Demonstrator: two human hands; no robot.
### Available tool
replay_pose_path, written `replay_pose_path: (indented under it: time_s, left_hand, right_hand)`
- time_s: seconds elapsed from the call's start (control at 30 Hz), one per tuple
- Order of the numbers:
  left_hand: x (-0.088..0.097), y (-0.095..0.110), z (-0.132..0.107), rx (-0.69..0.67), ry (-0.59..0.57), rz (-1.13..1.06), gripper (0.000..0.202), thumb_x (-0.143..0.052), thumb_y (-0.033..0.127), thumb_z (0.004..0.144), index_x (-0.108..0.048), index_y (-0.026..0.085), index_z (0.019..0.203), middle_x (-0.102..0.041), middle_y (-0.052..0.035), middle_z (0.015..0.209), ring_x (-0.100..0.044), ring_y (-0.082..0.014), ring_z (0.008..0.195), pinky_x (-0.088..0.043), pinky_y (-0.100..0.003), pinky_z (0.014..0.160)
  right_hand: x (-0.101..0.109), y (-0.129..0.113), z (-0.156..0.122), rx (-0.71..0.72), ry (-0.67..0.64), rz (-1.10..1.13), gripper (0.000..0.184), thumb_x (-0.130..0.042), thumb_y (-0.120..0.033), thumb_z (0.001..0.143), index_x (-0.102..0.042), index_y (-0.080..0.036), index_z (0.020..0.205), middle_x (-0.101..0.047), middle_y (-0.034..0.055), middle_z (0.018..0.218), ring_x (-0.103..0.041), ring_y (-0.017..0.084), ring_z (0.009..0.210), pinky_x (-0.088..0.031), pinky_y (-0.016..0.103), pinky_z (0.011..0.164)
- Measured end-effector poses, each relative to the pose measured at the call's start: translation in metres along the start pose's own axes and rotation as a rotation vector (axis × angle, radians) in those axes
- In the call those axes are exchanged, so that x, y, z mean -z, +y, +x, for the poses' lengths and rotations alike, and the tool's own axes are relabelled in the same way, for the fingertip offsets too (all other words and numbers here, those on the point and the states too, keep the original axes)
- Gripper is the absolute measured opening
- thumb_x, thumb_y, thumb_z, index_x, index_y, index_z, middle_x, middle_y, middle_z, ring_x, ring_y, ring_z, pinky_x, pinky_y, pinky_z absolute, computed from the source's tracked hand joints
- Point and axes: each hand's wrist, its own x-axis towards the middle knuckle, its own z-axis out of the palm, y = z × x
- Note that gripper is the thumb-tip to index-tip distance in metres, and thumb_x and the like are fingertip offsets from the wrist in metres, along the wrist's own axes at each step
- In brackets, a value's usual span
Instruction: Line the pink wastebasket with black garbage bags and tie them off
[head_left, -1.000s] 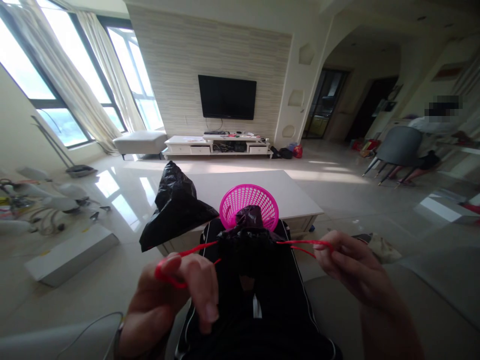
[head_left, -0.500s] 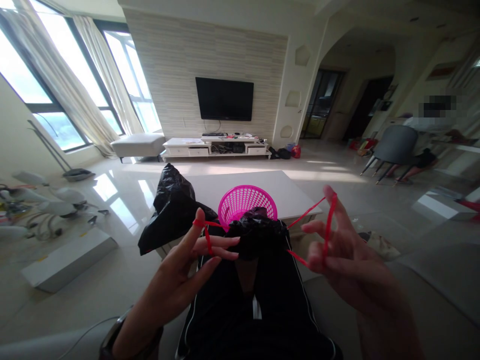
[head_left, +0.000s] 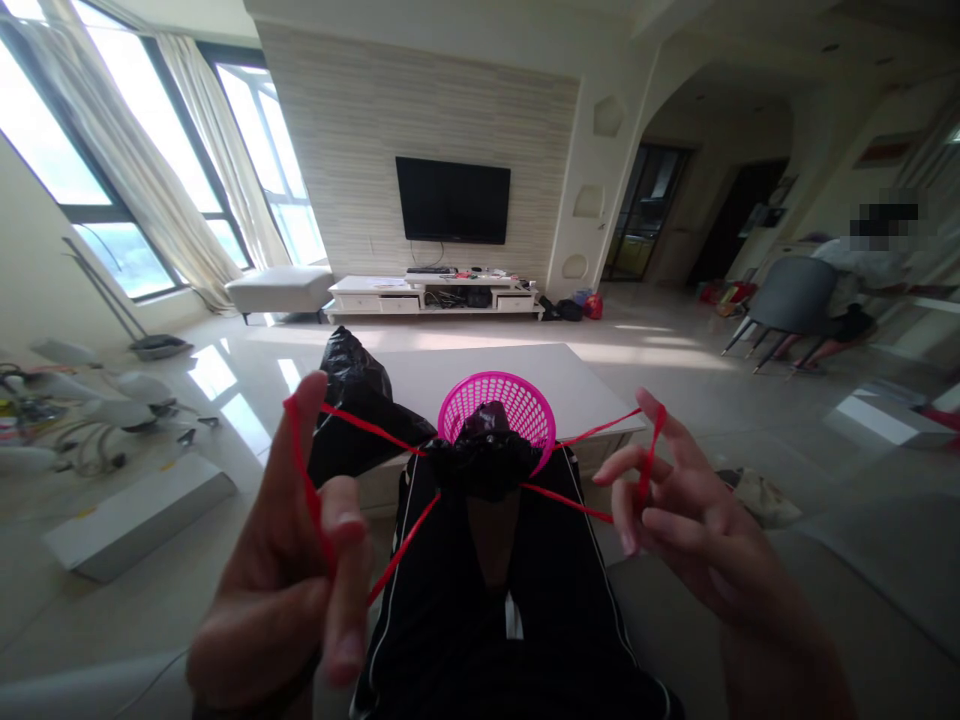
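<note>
A black drawstring garbage bag [head_left: 487, 462] is bunched up over my lap, in front of a pink perforated plastic basket [head_left: 534, 410] whose lower part it hides. The red drawstring [head_left: 405, 548] comes out of the bag on both sides. My left hand [head_left: 289, 560] has one loop of it stretched around the raised index finger and the other fingers. Another loop runs tight around the fingers of my right hand [head_left: 694, 510]. A second black plastic bag [head_left: 352, 375] lies on the left end of the white table [head_left: 577, 385], partly behind my left hand.
A television [head_left: 453, 200] hangs above a white cabinet [head_left: 367, 300] loaded with small items. On the left are a white box [head_left: 142, 515] and a grey ottoman [head_left: 281, 290]. A person [head_left: 862, 265] sits on a grey chair [head_left: 791, 293] at the right.
My left hand has moved left and toward me, pulling its red loop much longer and wider. The bag's mouth has bunched more tightly and shifted slightly left; my right hand stays nearly in place.
</note>
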Motion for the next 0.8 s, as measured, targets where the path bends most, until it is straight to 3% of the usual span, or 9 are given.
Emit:
replay_pose_path:
  time_s: [0.1, 0.23, 0.33, 0.43, 0.5, 0.57, 0.6, 0.7, 0.8]
  left_hand:
    - [-0.010, 0.010, 0.007, -0.015, -0.029, 0.076, 0.077, -0.073, 0.015, 0.092, -0.046, 0.043, 0.158, -0.075, -0.0051, 0.121, -0.075, -0.0152, 0.069, -0.066, -0.022, 0.057]
    - [-0.023, 0.018, 0.011, -0.017, -0.062, 0.308, 0.060, -0.066, 0.012, 0.096, -0.061, 0.042, 0.148, -0.062, -0.0095, 0.148, -0.078, -0.0264, 0.098, -0.067, -0.025, 0.058]
    - [-0.034, 0.023, 0.019, -0.035, -0.135, 0.375, 0.061, -0.067, 0.012, 0.095, -0.060, 0.041, 0.148, -0.055, -0.0097, 0.157, -0.076, -0.0306, 0.108, -0.068, -0.025, 0.060]
    - [-0.051, 0.030, 0.037, -0.097, -0.249, 0.419, 0.062, -0.069, 0.013, 0.093, -0.060, 0.038, 0.149, -0.053, -0.0097, 0.159, -0.072, -0.0322, 0.119, -0.070, -0.034, 0.080]
    - [-0.063, 0.037, 0.052, -0.145, -0.329, 0.471, 0.061, -0.071, 0.014, 0.092, -0.061, 0.033, 0.149, -0.058, -0.0108, 0.155, -0.069, -0.0314, 0.124, -0.067, -0.039, 0.092]
    - [-0.073, 0.043, 0.065, -0.204, -0.353, 0.545, 0.057, -0.071, 0.016, 0.091, -0.063, 0.028, 0.147, -0.065, -0.0118, 0.147, -0.068, -0.0295, 0.126, -0.064, -0.040, 0.098]
    - [-0.075, 0.045, 0.071, -0.242, -0.340, 0.576, 0.053, -0.071, 0.017, 0.092, -0.065, 0.025, 0.143, -0.068, -0.0119, 0.141, -0.069, -0.0281, 0.124, -0.063, -0.039, 0.099]
    - [-0.061, 0.036, 0.088, -0.303, -0.253, 0.616, 0.030, -0.066, 0.023, 0.096, -0.075, 0.020, 0.124, -0.076, -0.0100, 0.119, -0.073, -0.0223, 0.106, -0.064, -0.034, 0.092]
    - [-0.017, -0.007, 0.111, -0.200, -0.069, 0.654, 0.022, -0.066, 0.035, 0.096, -0.074, 0.017, 0.108, -0.075, -0.0074, 0.097, -0.072, -0.0194, 0.084, -0.063, -0.033, 0.077]
  right_hand:
    - [0.003, -0.013, -0.007, -0.002, -0.033, -0.150, 0.072, -0.067, -0.031, 0.097, -0.037, -0.046, 0.161, -0.071, 0.0034, 0.109, -0.060, 0.011, 0.063, -0.055, 0.027, 0.058]
    - [-0.002, -0.034, -0.013, 0.089, -0.072, -0.353, 0.065, -0.071, -0.032, 0.096, -0.047, -0.045, 0.155, -0.070, 0.0045, 0.110, -0.058, 0.012, 0.067, -0.056, 0.028, 0.060]
    - [-0.016, -0.034, 0.000, 0.073, -0.212, -0.433, 0.081, -0.077, -0.030, 0.092, -0.036, -0.049, 0.160, -0.069, 0.0029, 0.115, -0.063, 0.014, 0.078, -0.057, 0.028, 0.066]
    - [-0.038, -0.023, 0.026, -0.009, -0.323, -0.441, 0.094, -0.082, -0.031, 0.087, -0.027, -0.044, 0.163, -0.068, 0.0042, 0.124, -0.066, 0.017, 0.093, -0.059, 0.030, 0.074]
    - [-0.050, -0.018, 0.046, -0.003, -0.426, -0.368, 0.077, -0.083, -0.036, 0.085, -0.047, -0.034, 0.153, -0.069, 0.0052, 0.120, -0.067, 0.019, 0.098, -0.060, 0.034, 0.082]
    - [-0.054, -0.019, 0.065, 0.035, -0.516, -0.320, 0.039, -0.080, -0.039, 0.088, -0.068, -0.025, 0.122, -0.071, 0.0033, 0.102, -0.067, 0.017, 0.090, -0.059, 0.034, 0.080]
    - [-0.052, -0.023, 0.074, 0.055, -0.529, -0.332, 0.024, -0.076, -0.040, 0.092, -0.071, -0.022, 0.107, -0.069, 0.0013, 0.089, -0.066, 0.015, 0.081, -0.057, 0.031, 0.073]
    - [-0.036, -0.050, 0.102, 0.142, -0.385, -0.501, 0.020, -0.066, -0.036, 0.100, -0.069, -0.018, 0.091, -0.054, -0.0055, 0.063, -0.046, 0.007, 0.052, -0.039, 0.024, 0.049]
    - [-0.011, -0.098, 0.137, 0.250, -0.072, -0.558, 0.017, -0.063, -0.018, 0.101, -0.065, -0.016, 0.084, -0.047, -0.0083, 0.056, -0.037, 0.005, 0.046, -0.031, 0.023, 0.046]
